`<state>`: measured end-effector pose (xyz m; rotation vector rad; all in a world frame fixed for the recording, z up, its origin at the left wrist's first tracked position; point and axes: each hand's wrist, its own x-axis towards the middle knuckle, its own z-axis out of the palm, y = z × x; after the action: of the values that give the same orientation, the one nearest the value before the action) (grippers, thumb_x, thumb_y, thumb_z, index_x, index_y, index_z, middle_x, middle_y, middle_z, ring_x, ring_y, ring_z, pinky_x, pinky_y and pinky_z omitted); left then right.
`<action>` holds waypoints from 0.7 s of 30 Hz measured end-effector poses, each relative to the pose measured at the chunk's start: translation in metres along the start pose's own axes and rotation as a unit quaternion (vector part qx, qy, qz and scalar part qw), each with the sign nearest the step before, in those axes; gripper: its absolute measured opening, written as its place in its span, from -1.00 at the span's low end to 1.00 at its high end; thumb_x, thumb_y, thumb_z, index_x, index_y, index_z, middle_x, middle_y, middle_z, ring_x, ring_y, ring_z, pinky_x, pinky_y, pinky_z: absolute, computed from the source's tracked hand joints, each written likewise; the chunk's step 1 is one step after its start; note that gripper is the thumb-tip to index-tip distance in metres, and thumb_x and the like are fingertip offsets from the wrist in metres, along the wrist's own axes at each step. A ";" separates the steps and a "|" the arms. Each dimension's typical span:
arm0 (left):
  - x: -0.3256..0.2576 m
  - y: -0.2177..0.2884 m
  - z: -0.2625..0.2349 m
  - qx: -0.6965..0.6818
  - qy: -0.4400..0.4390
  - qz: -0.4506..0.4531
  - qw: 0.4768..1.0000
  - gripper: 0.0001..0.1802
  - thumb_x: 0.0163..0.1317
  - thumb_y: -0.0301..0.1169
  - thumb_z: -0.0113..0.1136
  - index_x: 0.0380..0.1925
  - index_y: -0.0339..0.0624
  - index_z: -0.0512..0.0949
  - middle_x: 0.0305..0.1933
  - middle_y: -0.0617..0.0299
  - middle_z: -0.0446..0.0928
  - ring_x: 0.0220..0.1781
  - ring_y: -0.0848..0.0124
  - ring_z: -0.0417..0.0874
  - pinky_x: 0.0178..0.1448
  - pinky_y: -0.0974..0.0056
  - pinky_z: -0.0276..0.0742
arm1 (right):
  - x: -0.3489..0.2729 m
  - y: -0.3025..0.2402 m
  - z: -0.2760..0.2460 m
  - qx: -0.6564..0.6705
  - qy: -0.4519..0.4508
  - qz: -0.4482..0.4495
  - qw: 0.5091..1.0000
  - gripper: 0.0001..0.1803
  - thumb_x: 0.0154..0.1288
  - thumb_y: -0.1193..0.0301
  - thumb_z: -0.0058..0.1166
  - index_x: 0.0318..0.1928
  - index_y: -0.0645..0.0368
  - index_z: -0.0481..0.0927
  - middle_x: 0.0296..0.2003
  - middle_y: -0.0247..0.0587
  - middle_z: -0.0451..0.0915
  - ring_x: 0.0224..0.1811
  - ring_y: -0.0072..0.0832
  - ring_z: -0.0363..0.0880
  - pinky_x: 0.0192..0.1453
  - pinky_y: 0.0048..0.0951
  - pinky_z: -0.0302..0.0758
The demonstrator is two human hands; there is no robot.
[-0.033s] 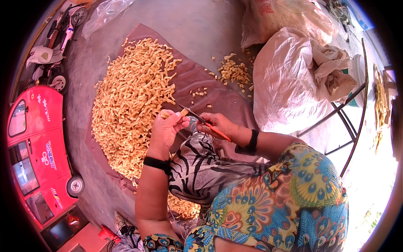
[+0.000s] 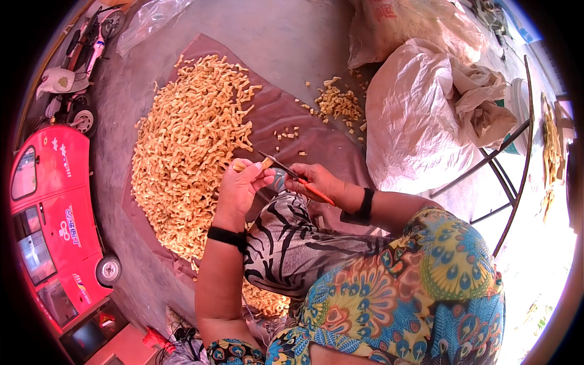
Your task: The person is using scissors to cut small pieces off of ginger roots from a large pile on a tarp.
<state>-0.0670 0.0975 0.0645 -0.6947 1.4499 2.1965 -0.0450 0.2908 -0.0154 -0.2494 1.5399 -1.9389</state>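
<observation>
Over my lap, my left hand (image 2: 246, 181) pinches a pale yellow stick-like piece (image 2: 266, 163) between thumb and fingers. My right hand (image 2: 319, 184) is wrapped round orange-handled scissors (image 2: 315, 191). Their dark blades (image 2: 281, 166) reach left to the tip of that piece; whether they touch it I cannot tell. Just beyond and to the left of my left hand lies a large pile of similar yellow pieces (image 2: 188, 146), many of them knobby at the ends. It is heaped on a brown cloth (image 2: 304, 137).
Small cut yellow bits (image 2: 339, 103) lie beyond my right hand, some on the cloth. A big white woven sack (image 2: 417, 115) stands at right, beside dark metal bars (image 2: 502, 173) and a white bucket (image 2: 520, 100). At far left are a red vehicle (image 2: 58, 213) and a scooter (image 2: 76, 79).
</observation>
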 end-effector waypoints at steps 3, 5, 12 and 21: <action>0.013 -0.006 -0.003 -0.001 -0.017 -0.018 1.000 -0.92 0.20 -0.58 0.04 -0.38 -0.22 0.34 -0.31 0.04 0.54 -0.31 0.22 0.65 -0.27 0.27 0.66 | 0.002 0.015 -0.006 -0.085 0.032 -0.003 0.996 -0.82 0.23 0.34 0.12 -0.32 0.20 0.49 -0.51 -0.50 0.40 -0.42 -0.75 0.30 -0.36 -0.65 0.32; 0.023 -0.010 -0.007 -0.005 -0.030 -0.031 0.999 -0.92 0.20 -0.57 0.05 -0.39 -0.23 0.35 -0.29 0.02 0.55 -0.31 0.22 0.65 -0.27 0.28 0.66 | 0.003 0.027 -0.007 -0.076 0.059 -0.006 0.995 -0.81 0.23 0.33 0.13 -0.34 0.20 0.49 -0.53 -0.51 0.39 -0.44 -0.74 0.29 -0.38 -0.65 0.32; 0.037 -0.027 -0.041 -0.093 -0.025 -0.085 0.992 -0.89 0.25 -0.46 0.00 -0.32 -0.29 0.39 -0.17 -0.09 0.54 -0.23 0.20 0.63 -0.17 0.25 0.62 | 0.022 0.061 -0.025 -0.034 0.136 0.068 0.988 -0.74 0.18 0.25 0.16 -0.38 0.21 0.52 -0.55 -0.44 0.46 -0.47 -0.71 0.35 -0.39 -0.55 0.37; 0.014 -0.078 -0.145 -0.227 0.069 -0.077 0.968 -0.78 0.26 -0.49 -0.15 -0.15 -0.38 0.38 -0.05 -0.24 0.48 -0.06 0.02 0.58 0.00 0.06 0.57 | 0.101 0.179 -0.057 -0.036 0.104 0.242 0.964 -0.80 0.14 0.28 0.18 -0.37 0.13 0.53 -0.61 -0.38 0.44 -0.61 -0.63 0.35 -0.58 -0.50 0.28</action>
<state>-0.0063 -0.0072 -0.0485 -1.0891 0.9115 2.4139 -0.0878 0.2586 -0.2220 0.2886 1.6213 -1.5573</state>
